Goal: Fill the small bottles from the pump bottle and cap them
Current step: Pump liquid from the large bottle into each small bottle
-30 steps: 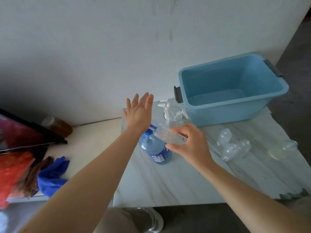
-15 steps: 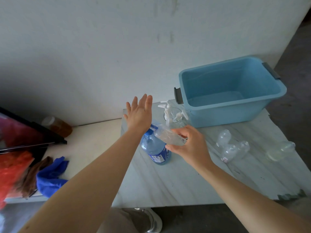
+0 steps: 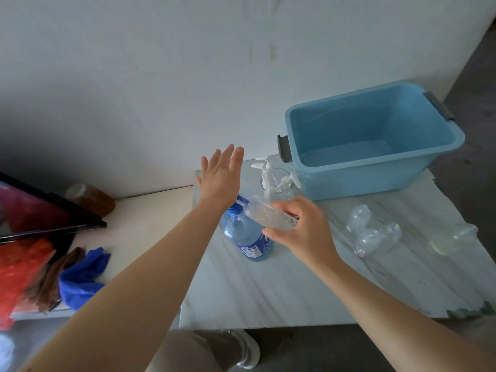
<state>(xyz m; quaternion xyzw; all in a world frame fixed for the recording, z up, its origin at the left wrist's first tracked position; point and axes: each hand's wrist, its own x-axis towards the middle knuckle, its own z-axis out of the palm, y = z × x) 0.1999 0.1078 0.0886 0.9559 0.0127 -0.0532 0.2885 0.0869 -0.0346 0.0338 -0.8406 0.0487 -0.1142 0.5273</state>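
Holding a small clear bottle (image 3: 264,214) tilted on its side, the person's right hand (image 3: 303,232) curls fingers and thumb round its body so the open mouth meets the nozzle of the blue pump bottle (image 3: 245,234), seemingly to catch each squirt. The pump bottle stands upright near the left edge of the marble table (image 3: 268,285), translucent, with a label low down. I cannot tell whether the small bottle holds any liquid. Just beyond, the left hand (image 3: 221,181) lies flat, fingers straight, over the pump head, apparently to press with the palm's heel. Spare small bottles (image 3: 373,232) lie to the right. Farther off, white pump caps sit in a glass (image 3: 279,181) beside a blue tub (image 3: 375,178).
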